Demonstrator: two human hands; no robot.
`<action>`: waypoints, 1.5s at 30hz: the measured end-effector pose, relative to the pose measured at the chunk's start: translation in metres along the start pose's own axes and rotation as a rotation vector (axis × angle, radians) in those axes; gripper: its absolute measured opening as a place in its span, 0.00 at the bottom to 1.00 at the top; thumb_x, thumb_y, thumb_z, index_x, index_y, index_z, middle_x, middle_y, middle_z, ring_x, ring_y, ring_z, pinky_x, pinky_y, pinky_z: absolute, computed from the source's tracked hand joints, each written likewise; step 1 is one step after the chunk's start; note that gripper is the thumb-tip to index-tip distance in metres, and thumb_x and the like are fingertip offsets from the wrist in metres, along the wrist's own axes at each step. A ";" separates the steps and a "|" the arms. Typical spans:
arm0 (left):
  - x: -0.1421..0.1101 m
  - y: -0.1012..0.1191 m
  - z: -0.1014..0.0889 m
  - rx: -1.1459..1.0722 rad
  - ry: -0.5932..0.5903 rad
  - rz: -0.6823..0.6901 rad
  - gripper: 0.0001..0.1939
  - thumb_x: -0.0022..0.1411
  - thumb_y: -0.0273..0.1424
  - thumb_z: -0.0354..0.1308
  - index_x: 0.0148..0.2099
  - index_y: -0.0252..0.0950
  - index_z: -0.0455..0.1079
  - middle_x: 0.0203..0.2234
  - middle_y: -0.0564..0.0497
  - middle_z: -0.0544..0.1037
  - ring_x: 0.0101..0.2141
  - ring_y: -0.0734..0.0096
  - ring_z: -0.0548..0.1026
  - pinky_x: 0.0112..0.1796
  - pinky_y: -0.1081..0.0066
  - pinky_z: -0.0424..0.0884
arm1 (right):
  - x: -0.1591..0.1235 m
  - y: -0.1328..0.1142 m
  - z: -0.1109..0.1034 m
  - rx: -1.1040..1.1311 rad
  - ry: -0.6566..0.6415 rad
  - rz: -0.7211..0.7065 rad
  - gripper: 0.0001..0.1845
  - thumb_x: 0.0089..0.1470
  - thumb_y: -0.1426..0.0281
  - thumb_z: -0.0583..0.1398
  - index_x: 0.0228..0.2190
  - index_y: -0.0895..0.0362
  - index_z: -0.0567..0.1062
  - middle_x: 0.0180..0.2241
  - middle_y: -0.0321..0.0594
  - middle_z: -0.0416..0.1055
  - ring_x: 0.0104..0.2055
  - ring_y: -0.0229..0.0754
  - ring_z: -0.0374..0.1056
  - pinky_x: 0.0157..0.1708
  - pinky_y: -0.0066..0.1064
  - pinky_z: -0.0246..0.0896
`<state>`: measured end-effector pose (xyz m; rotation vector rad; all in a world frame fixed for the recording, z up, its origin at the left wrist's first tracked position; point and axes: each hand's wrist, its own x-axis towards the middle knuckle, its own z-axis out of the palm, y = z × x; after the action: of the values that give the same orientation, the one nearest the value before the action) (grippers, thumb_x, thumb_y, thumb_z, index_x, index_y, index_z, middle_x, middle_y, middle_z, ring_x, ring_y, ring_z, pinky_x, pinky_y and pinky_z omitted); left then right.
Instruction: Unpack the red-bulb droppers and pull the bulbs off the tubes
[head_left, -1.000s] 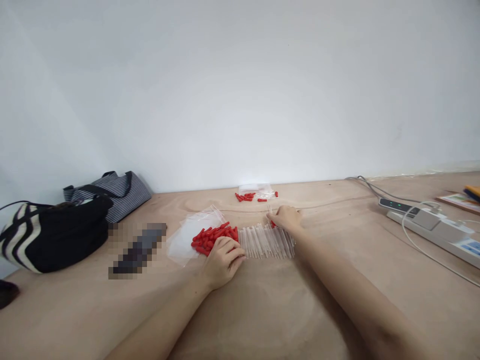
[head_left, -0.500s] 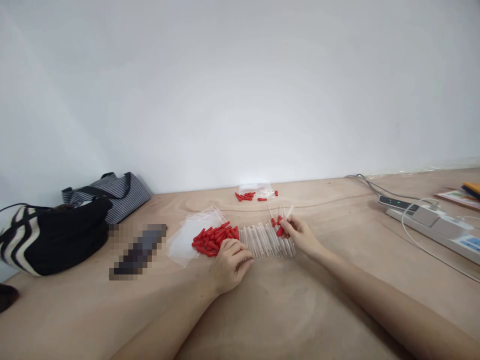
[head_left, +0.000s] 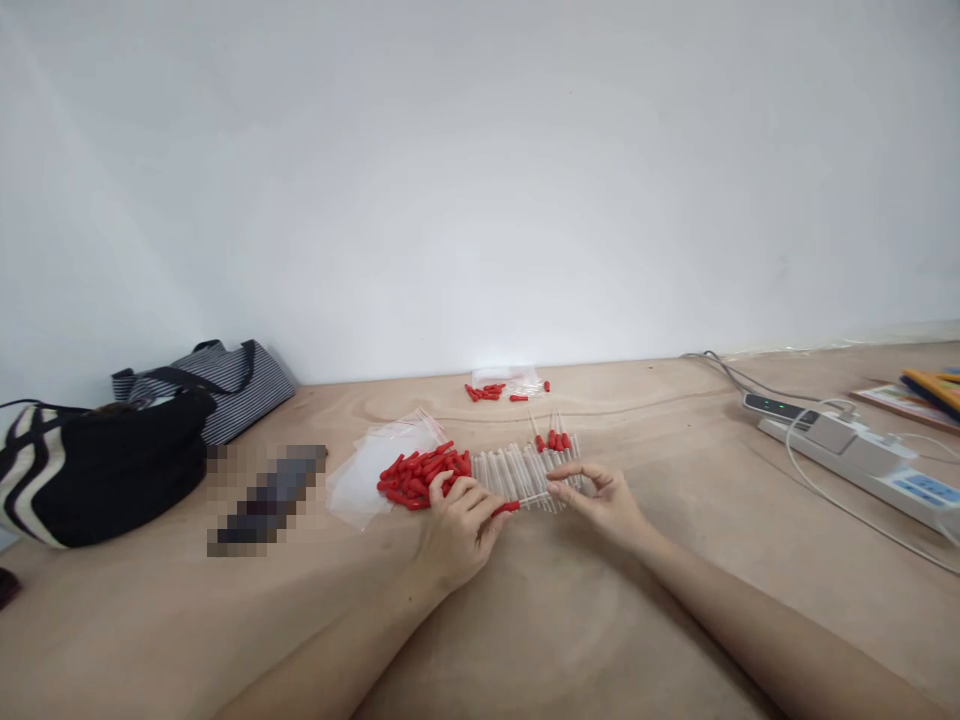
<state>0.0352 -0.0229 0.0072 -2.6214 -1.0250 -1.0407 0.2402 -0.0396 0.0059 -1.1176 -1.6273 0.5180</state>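
Observation:
My left hand [head_left: 459, 522] is closed, pinching a red rubber dropper bulb [head_left: 506, 508] between thumb and fingers. A thin clear dropper tube [head_left: 534, 498] runs from the bulb's open end to my right hand [head_left: 600, 500], whose thumb and forefinger pinch its far end. Under and behind the fingers lies a row of clear tubes [head_left: 499, 470]. A heap of red bulbs [head_left: 412, 478] lies left of them, partly covered by my left hand. Several droppers with red bulbs fitted [head_left: 553, 440] rest at the far right end of the row.
Clear plastic bags [head_left: 360, 480] lie left of the heap. Further back are more red bulbs [head_left: 486, 392] beside another bag [head_left: 499, 376]. A black bag [head_left: 142, 470], a striped bag [head_left: 251, 385] and a blurred dark object [head_left: 270, 500] are left; a power strip [head_left: 862, 460] is right.
My right hand has let go of a dropper at the far end of the row and come nearer my left hand. A red bulb now shows in my left fingers, with a tube at it.

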 end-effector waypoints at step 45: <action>-0.004 -0.099 -0.058 0.358 0.096 -0.755 0.13 0.53 0.42 0.50 0.29 0.39 0.67 0.25 0.53 0.76 0.33 0.65 0.72 0.44 0.60 0.51 | 0.015 0.057 0.003 -0.573 0.076 -0.155 0.11 0.50 0.74 0.48 0.23 0.57 0.69 0.28 0.43 0.64 0.30 0.40 0.63 0.31 0.30 0.61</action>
<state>-0.0625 0.0294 0.0370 -1.8932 -2.0265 -0.9512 0.2607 0.0006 -0.0321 -1.3846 -1.8294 -0.1066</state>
